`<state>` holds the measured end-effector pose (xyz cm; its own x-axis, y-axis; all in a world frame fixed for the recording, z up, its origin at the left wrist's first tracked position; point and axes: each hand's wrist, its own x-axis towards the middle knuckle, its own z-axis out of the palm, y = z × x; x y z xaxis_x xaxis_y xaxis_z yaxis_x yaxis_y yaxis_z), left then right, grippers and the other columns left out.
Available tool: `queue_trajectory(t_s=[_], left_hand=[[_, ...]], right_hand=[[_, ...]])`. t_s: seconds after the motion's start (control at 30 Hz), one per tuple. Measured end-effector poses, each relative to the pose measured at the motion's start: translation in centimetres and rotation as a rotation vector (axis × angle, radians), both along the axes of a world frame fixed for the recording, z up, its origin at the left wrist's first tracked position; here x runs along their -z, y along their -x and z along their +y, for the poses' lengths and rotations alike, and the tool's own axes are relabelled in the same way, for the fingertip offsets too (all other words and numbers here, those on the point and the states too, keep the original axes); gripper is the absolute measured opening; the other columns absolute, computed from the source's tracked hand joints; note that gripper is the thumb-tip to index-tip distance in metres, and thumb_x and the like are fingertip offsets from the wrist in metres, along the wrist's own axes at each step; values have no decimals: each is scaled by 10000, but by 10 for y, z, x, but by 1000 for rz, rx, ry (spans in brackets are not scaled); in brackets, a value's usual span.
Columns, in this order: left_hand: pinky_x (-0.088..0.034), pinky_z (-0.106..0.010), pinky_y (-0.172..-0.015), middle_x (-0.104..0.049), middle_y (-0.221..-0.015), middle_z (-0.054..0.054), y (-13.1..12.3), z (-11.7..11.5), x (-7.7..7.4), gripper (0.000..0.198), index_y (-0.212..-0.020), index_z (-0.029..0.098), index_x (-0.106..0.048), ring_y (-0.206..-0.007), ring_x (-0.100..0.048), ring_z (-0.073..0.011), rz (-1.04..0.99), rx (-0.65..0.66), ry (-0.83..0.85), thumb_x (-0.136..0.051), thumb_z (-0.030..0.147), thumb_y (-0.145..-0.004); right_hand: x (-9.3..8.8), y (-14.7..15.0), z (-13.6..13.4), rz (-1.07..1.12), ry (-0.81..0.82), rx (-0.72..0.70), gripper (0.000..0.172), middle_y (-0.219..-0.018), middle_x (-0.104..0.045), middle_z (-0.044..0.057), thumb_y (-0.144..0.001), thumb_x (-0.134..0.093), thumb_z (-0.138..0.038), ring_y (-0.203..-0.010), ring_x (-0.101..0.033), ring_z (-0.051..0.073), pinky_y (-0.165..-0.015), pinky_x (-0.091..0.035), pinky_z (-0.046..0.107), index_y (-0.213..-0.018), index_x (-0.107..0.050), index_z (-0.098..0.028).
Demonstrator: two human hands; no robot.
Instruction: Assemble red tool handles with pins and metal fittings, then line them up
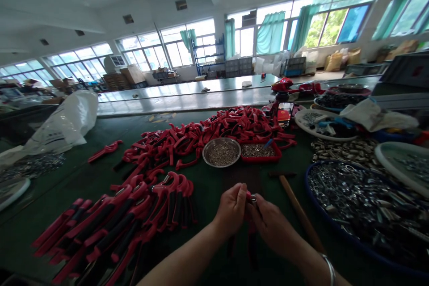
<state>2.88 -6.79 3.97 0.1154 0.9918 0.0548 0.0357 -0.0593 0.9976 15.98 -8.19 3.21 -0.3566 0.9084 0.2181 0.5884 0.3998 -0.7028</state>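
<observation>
Fingers point(239, 192) of both hands closed on a red-handled tool point(251, 197), held between them above the tabletop point(208, 196). Left of the fingers lies a heap of black-gripped tools point(110, 228); ahead, a larger heap of red pieces point(208, 132) showing no black grips, beside a steel bowl point(221, 153).

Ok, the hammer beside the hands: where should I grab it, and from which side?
Take the wooden handle low down, coming from the near side with the right hand, probably. The handle lies angled toward that hand, with the dark head pointing away.
</observation>
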Motion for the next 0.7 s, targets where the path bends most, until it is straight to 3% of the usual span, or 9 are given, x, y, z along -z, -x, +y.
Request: queue_trajectory(t_s=[0.1, 0.23, 0.4, 0.57, 0.7], left_hand=[[-342, -194, -533, -434, -629, 28, 1, -4, 4, 368, -689, 156, -465, -561, -391, -79, 17, -19, -26, -371, 468, -860], [-348, -206, -564, -437, -630, 22, 0, -7, 16, 374, -678, 155, -471, -584, -406, -90, 98, -14, -15, -343, 447, -874], [-338, -217, -573, -438, -624, 21, 4, -14, 23, 381, -671, 170, -450, -584, -410, -98, 329, 24, -60, -284, 430, -895], [-339, -237, -604, -472, -644, 2, 10, -22, 18, 378, -658, 178, -441, -614, -434, -116, 594, 48, -175, -255, 395, -905], [-367, -255, -645, -505, -681, -16, 11, -11, 13, 407, -712, 184, -496, -670, -479, -141, 622, 47, -204, -229, 424, -903]], right_hand=[[-1, -2, 1, 73, 126, -78, 340, -871, -638, 71, -893, -310, -394, -794, -591, 183, -705, -438, 284, -1007, -537, -168], [7, -1, -1, 112, 299, -198, 399, -780, -616, 34, -911, -252, -413, -705, -562, 152, -658, -436, 265, -884, -565, -168], [17, 6, -14, -23, 255, -48, 367, -876, -626, 85, -900, -260, -359, -827, -584, 194, -743, -423, 299, -983, -558, -162], [18, 10, -15, -108, 256, -102, 352, -924, -626, 125, -889, -263, -305, -860, -587, 204, -775, -423, 318, -970, -559, -133], [19, 17, 2, 33, 264, -124, 331, -890, -635, 105, -885, -312, -329, -790, -586, 186, -735, -442, 315, -938, -573, -132]])
